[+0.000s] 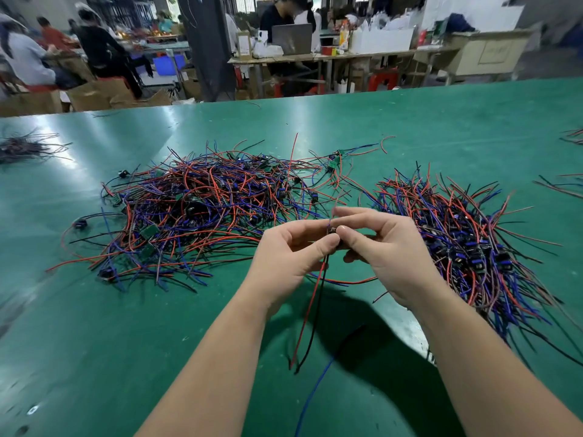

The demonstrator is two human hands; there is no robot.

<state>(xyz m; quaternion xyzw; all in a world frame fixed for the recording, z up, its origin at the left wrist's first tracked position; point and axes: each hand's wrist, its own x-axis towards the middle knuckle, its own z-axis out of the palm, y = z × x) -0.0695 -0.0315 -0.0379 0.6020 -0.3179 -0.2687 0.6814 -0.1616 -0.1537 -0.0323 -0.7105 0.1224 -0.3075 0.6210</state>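
Above the green table [94, 326], my left hand [288, 257] and my right hand [388, 247] meet at the centre, both pinching one small dark wired component [332, 232] between thumbs and fingertips. Its red wire [307, 313], black wire [315, 316] and blue wire [312, 395] hang down toward me. The part itself is mostly hidden by my fingers. A tangled pile of red, blue and black wires with small green boards [202, 209] lies behind and left of my hands. A second wire pile [463, 241] lies to the right.
More wire bundles lie at the far left [25, 148] and far right edge [568, 184] of the table. Beyond the table's far edge stand other workbenches, cardboard boxes, a pillar and several seated or standing people.
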